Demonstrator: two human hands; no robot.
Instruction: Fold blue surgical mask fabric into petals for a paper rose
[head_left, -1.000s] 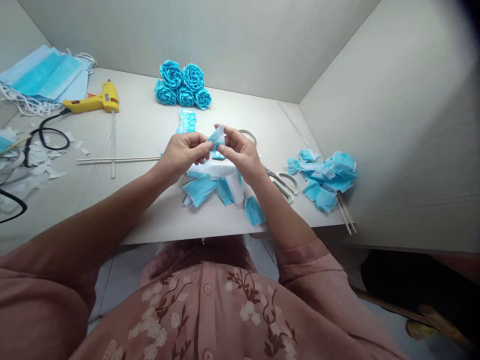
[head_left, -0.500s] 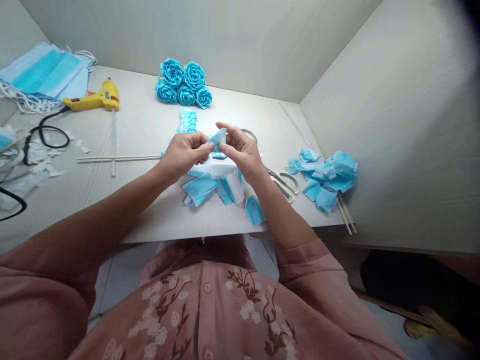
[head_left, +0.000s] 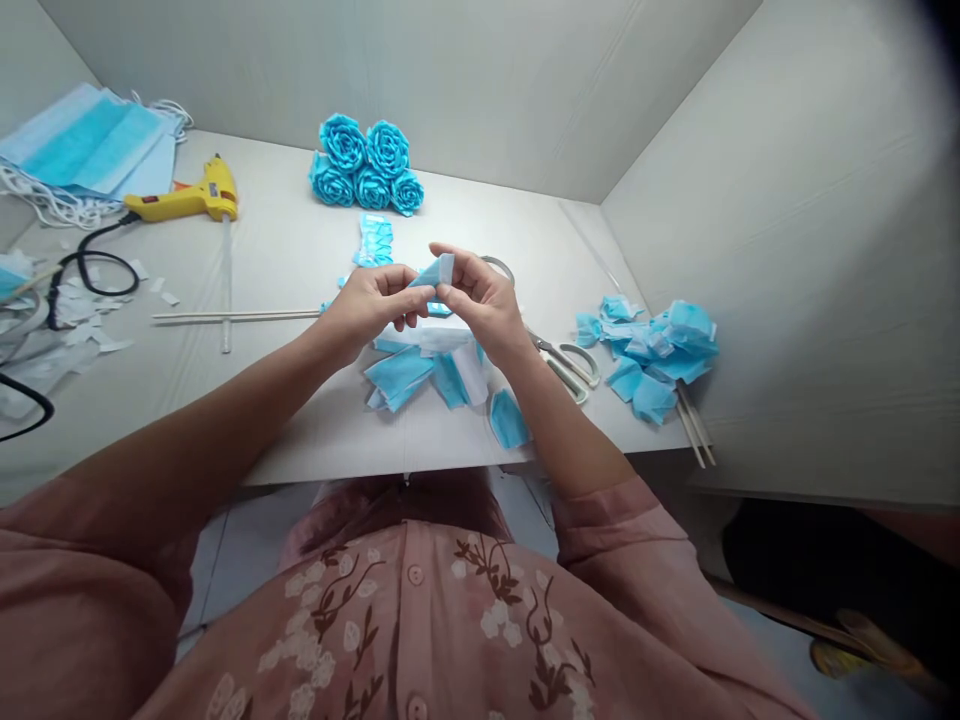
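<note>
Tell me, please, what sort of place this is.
Probably a craft worktable: a yellow glue gun, scissors and blue flowers lie on it; the left hand and right hand pinch a blue piece.

Two hands (head_left: pixel 367 305) (head_left: pixel 484 305), five blue roses (head_left: pixel 371 188), one glue gun (head_left: pixel 187 200), one scissors (head_left: pixel 566 360).

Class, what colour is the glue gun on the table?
The glue gun is yellow, head view.

The far roses (head_left: pixel 366 165) and near scraps (head_left: pixel 420 370) are turquoise. The glue gun (head_left: pixel 187 198) at left is yellow. The blouse (head_left: pixel 420 620) is pink, with white blossoms on brown twigs.
</note>
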